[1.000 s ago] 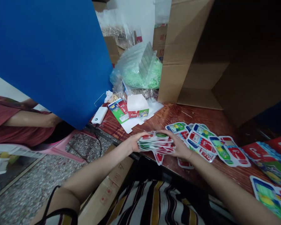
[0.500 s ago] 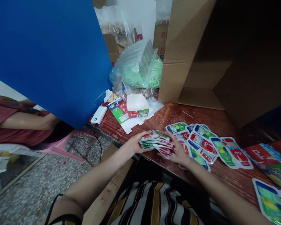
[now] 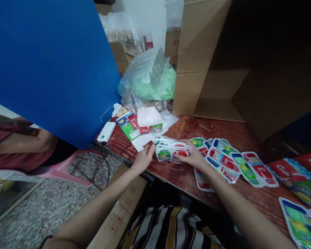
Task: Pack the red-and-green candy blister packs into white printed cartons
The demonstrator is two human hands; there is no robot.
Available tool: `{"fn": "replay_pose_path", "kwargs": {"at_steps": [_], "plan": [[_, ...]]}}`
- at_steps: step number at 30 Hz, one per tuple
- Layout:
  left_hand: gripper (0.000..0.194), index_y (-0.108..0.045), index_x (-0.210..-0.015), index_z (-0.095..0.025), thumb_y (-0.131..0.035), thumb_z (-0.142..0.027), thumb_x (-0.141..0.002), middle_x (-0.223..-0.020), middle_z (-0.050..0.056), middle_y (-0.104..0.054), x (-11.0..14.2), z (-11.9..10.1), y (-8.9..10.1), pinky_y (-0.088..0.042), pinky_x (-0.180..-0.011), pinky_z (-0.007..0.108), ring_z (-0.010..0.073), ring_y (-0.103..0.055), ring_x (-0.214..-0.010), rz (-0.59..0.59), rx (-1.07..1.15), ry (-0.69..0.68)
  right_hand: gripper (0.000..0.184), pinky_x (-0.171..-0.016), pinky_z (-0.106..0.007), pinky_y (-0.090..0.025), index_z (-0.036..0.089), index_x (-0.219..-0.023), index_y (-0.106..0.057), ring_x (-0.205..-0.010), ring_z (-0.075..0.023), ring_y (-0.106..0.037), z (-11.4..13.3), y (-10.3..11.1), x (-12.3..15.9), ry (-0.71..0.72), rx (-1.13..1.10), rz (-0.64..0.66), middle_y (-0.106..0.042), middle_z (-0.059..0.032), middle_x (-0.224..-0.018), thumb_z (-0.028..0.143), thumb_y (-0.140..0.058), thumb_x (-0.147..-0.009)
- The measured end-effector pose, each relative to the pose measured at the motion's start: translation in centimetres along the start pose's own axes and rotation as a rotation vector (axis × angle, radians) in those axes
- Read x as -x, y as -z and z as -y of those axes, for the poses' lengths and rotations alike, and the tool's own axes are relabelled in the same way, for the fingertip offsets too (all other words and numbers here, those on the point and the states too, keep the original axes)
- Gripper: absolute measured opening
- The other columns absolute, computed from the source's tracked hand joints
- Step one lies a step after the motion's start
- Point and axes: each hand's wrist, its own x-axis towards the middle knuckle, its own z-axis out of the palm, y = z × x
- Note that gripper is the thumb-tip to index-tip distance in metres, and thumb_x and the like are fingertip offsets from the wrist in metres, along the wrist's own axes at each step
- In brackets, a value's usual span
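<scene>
Far left there's a person in a red top [image 3: 5, 148], sitting left of the left hand. Up and left of that hand is a white gadget [image 3: 107, 132] with a cable, and just above it sits a small printed box [image 3: 150, 121]. Left hand [image 3: 143, 159] used to grip 1 end of the stack of cards [image 3: 171, 150]; now it's slid round to the near left corner, fingers half curled, and I can't tell if it's pinching anything. The stack itself is right between the 2 hands, tipped up so a green face and a red one show, where before it was mostly edges. Right hand [image 3: 195, 157] is still clamped on its right end, thumb in front. Loose cards [image 3: 224, 157] overlap on the table [image 3: 191, 129] just right of that hand.
</scene>
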Motion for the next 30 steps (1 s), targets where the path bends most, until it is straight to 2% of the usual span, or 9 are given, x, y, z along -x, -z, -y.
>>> {"fn": "replay_pose_path", "kwargs": {"at_steps": [1,3,5,7,14,17,20,26,30], "plan": [[0.069,-0.048,-0.125,-0.018,-0.056,-0.066,-0.076,-0.116,0.014,-0.064,0.2,0.1,-0.2,-0.042,-0.098,0.036,0.0271,-0.057,-0.115,-0.084,-0.003,-0.181,0.057,-0.082,-0.033,-0.052,0.019,-0.111,-0.055,-0.086,-0.0205,-0.064,-0.1,0.0,-0.1,-0.009,-0.02,-0.007,-0.067,-0.0047,-0.098,0.039,-0.08,-0.063],[0.095,-0.033,-0.138,-0.02,-0.082,-0.044,-0.06,-0.142,0.014,-0.044,0.2,0.0,-0.9,-0.028,-0.111,0.034,0.0264,-0.038,-0.135,-0.101,0.071,-0.443,0.059,-0.085,-0.035,-0.052,0.019,-0.112,-0.055,-0.09,-0.0216,-0.064,-0.4,0.0,-0.2,-0.014,-0.063,-0.009,-0.067,-0.0055,-0.102,0.038,-0.081,-0.062],[0.12,-0.023,-0.144,-0.019,-0.09,-0.026,-0.044,-0.148,0.015,-0.034,-0.6,-0.2,-1.8,-0.024,-0.113,0.033,0.0269,-0.031,-0.139,-0.055,0.183,-0.52,0.06,-0.087,-0.036,-0.051,0.019,-0.113,-0.055,-0.092,-0.0222,-0.064,-0.7,0.0,-0.4,-0.016,-0.09,0.008,-0.067,-0.006,-0.104,0.037,-0.081,-0.062],[0.124,-0.022,-0.144,-0.019,-0.091,-0.018,-0.041,-0.146,0.014,-0.037,-1.7,-0.5,-2.6,-0.027,-0.112,0.032,0.0251,-0.036,-0.136,-0.037,0.268,-0.52,0.064,-0.09,-0.037,-0.051,0.019,-0.116,-0.053,-0.095,-0.0225,-0.063,-0.9,0.0,-0.5,-0.014,-0.1,0.015,-0.066,-0.0067,-0.107,0.037,-0.082,-0.062],[0.091,-0.049,-0.123,-0.016,-0.089,-0.014,-0.041,-0.114,0.009,-0.065,-3.9,-1.7,-3.2,-0.042,-0.1,0.031,0.0229,-0.057,-0.114,-0.009,0.342,-0.465,0.069,-0.092,-0.039,-0.051,0.018,-0.123,-0.048,-0.1,-0.0226,-0.063,-0.4,-0.1,-1.1,0.045,-0.135,-0.051,-0.063,-0.0102,-0.114,0.04,-0.079,-0.065],[0.089,-0.049,-0.124,-0.018,-0.089,-0.014,-0.044,-0.117,0.008,-0.064,-3.3,-1.9,-2.9,-0.041,-0.103,0.03,0.0223,-0.055,-0.117,-0.006,0.35,-0.55,0.071,-0.093,-0.038,-0.05,0.02,-0.122,-0.05,-0.1,-0.0226,-0.062,0.1,0.5,-1.1,0.114,-0.029,-0.087,-0.063,-0.0085,-0.114,0.036,-0.082,-0.061],[0.09,-0.049,-0.123,-0.02,-0.09,-0.014,-0.043,-0.123,0.007,-0.061,-2.8,-1.3,-3.0,-0.04,-0.103,0.028,0.0212,-0.055,-0.118,-0.014,0.369,-0.51,0.07,-0.095,-0.038,-0.049,0.02,-0.12,-0.051,-0.103,-0.023,-0.062,-0.2,0.7,-0.8,0.124,0.017,-0.051,-0.063,-0.0084,-0.116,0.034,-0.083,-0.06],[0.078,-0.059,-0.113,-0.018,-0.09,-0.013,-0.041,-0.114,0.004,-0.068,-3.5,-1.6,-3.7,-0.045,-0.098,0.028,0.0213,-0.06,-0.111,0.006,0.464,-0.328,0.057,-0.093,-0.039,-0.052,0.018,-0.113,-0.058,-0.099,-0.0228,-0.065,-0.1,0.1,-1.4,-0.082,-0.188,-0.014,-0.068,-0.007,-0.112,0.033,-0.081,-0.064],[0.056,-0.066,-0.104,-0.015,-0.087,-0.025,-0.054,-0.101,0.007,-0.073,-4.7,-3.2,-3.4,-0.053,-0.089,0.035,0.0232,-0.068,-0.093,0.104,0.56,-0.119,0.045,-0.077,-0.035,-0.059,0.017,-0.101,-0.064,-0.081,-0.0222,-0.07,1.6,0.5,-3.2,-0.504,-0.437,-0.047,-0.074,-0.0053,-0.093,0.032,-0.083,-0.063]]}}
